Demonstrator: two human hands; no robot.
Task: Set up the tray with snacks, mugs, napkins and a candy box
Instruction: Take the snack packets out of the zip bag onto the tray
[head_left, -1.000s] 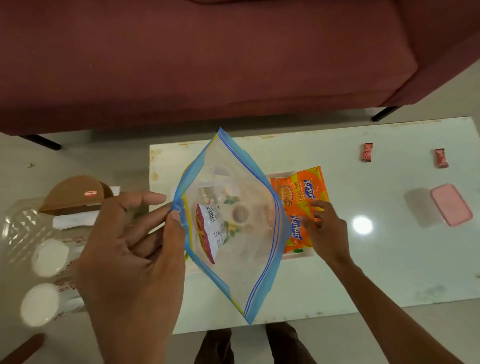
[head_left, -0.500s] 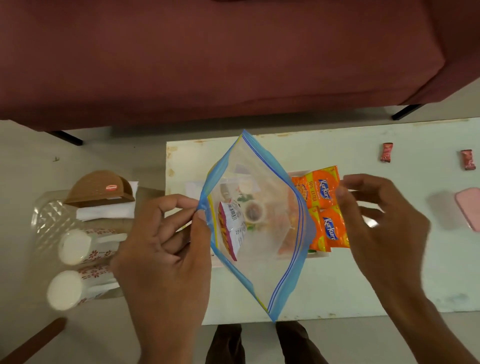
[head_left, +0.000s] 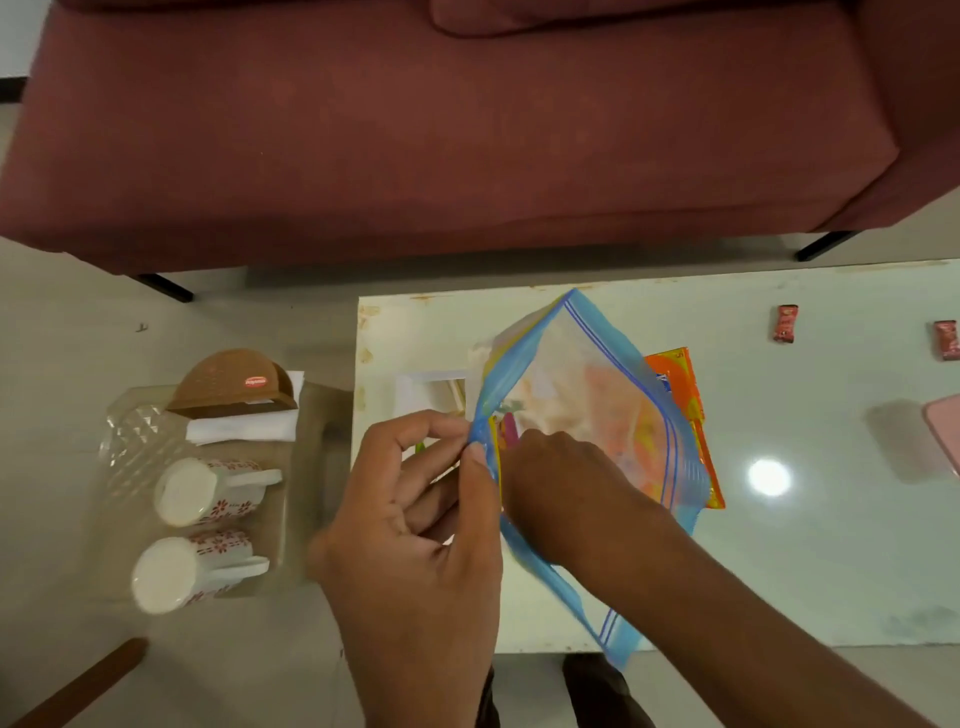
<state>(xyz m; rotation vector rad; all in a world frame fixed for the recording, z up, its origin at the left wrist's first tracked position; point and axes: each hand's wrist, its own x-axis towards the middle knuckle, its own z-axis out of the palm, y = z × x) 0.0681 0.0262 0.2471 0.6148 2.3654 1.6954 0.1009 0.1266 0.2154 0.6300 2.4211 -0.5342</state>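
Two hands are busy over the bench (head_left: 779, 571), with the sofa (head_left: 415, 130) beyond it. The tray (head_left: 124, 431) sits off to my left, below the bench, already carrying the napkin holder (head_left: 234, 384) and both mugs (head_left: 208, 491), which lie on their sides. The step in hand looks like emptying snacks from the zip bag (head_left: 587, 384). My left hand (head_left: 415, 525) pinches the bag's blue rim between thumb and forefinger, holding the mouth wide. My right hand (head_left: 556, 478) reaches into it, fingers hidden, so I cannot tell whether they have closed on anything. Next I need to catch a packet and draw it out without collapsing the mouth. Orange packets (head_left: 685, 410) lie under the bag; two candies (head_left: 784, 323) and the pink box (head_left: 943, 431) wait far right.
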